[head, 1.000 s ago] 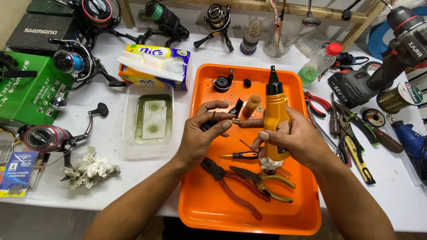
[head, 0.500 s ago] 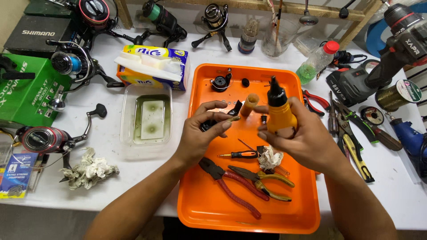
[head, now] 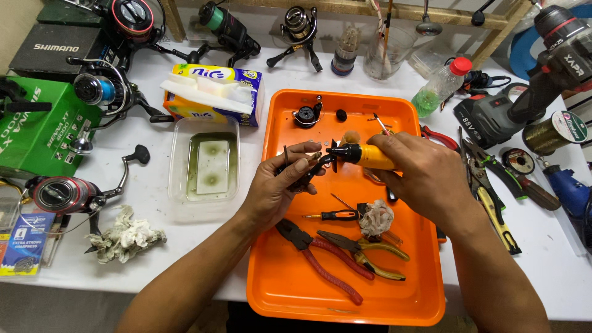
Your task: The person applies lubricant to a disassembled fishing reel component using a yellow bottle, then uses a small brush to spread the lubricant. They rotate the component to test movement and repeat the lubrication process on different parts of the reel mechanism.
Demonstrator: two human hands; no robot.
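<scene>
Over the orange tray's [head: 271, 259] far half, your left hand [head: 280, 185] pinches a small, rigid dark part [head: 308, 171]; your right hand [head: 425, 172] grips the slick yellow bottle [head: 370, 155] mid-body

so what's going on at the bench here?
A person works over an orange tray. The left hand holds a small dark metal part; the right hand tips a yellow bottle sideways, black nozzle at the part. Pliers, a small screwdriver and a crumpled wad lie in the tray. Fishing reels sit around it.
</scene>
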